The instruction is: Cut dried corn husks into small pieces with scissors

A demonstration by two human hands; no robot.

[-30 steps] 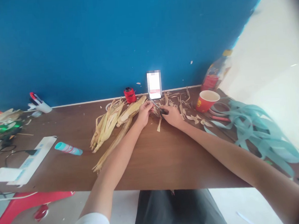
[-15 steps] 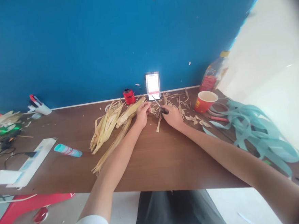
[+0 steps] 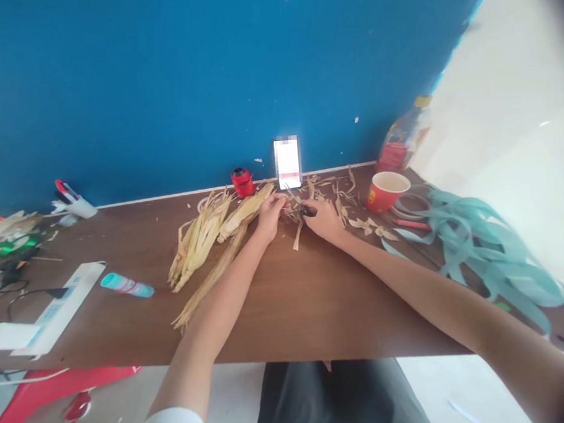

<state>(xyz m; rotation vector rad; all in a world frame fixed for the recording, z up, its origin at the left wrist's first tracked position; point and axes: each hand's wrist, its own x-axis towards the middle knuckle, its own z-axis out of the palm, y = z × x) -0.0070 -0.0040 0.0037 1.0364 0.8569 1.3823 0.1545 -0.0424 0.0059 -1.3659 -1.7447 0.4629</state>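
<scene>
Scissors gripped in right hand, fingers closed on the handles; husk scrap pinched by left hand. Snipping judged in hand; steady pinch called for.

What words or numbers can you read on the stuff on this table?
None can be read: the print on the red paper cup, the teal-capped tube, the plastic bottle's red label and the white power strip is too small or blurred, and the white card by the wall is pixelated.
</scene>
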